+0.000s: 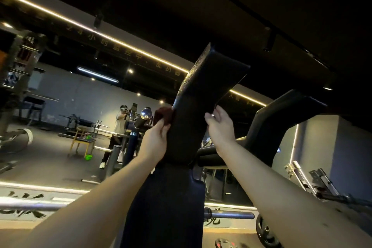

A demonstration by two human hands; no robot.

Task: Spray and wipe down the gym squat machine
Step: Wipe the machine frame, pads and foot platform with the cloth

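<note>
A black padded shoulder pad (pixel 203 94) of the squat machine rises tilted in the middle of the view, above the dark back pad (pixel 167 207). My left hand (pixel 156 137) presses a dark red cloth (pixel 163 116) against the pad's left edge. My right hand (pixel 220 125) rests on the pad's right edge, fingers wrapped around it. A second black shoulder pad (pixel 281 119) stands to the right. No spray bottle is in view.
A mirror ahead reflects a person (pixel 117 133) and gym floor. A chrome bar end (pixel 146 113) sticks out near my left hand. A wooden chair (pixel 83 143) and a green object (pixel 88 157) show left. Weight plates (pixel 265 229) sit at lower right.
</note>
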